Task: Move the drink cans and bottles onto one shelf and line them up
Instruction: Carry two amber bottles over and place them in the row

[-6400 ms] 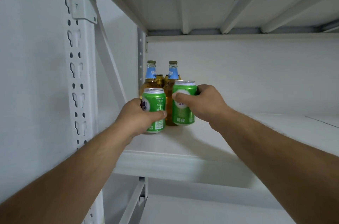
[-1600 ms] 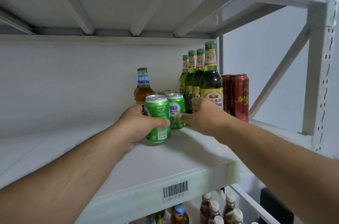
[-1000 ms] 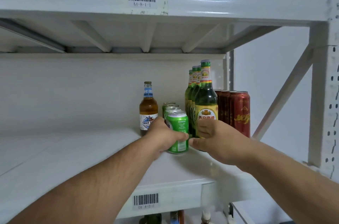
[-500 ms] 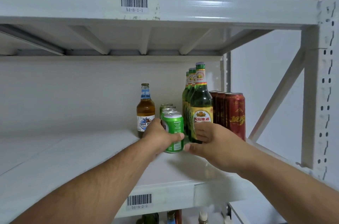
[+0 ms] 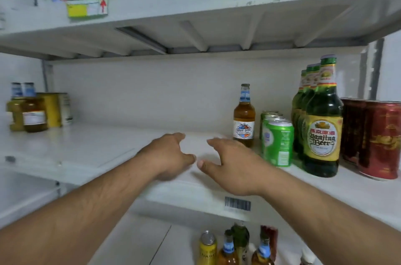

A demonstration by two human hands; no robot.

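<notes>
On the white middle shelf (image 5: 91,151), at the right, stand rows that run front to back: red cans (image 5: 382,141), green Yanjing beer bottles (image 5: 321,130), green cans (image 5: 276,143) and one amber bottle with a blue neck label (image 5: 244,119). At the shelf's far left stand amber bottles (image 5: 32,112) and yellow cans (image 5: 53,109). My left hand (image 5: 171,156) and my right hand (image 5: 230,162) hover empty over the shelf's front, fingers spread, left of the green cans.
The shelf below holds more drinks: a yellow can (image 5: 207,247) and several bottles (image 5: 230,247). The shelf above (image 5: 195,2) carries cartons and a white tub. Barcode labels sit on the shelf edges.
Both hands have let go of the green cans, which now stand in the row beside the green bottles. The hands have drawn back left and the view has swung left.
</notes>
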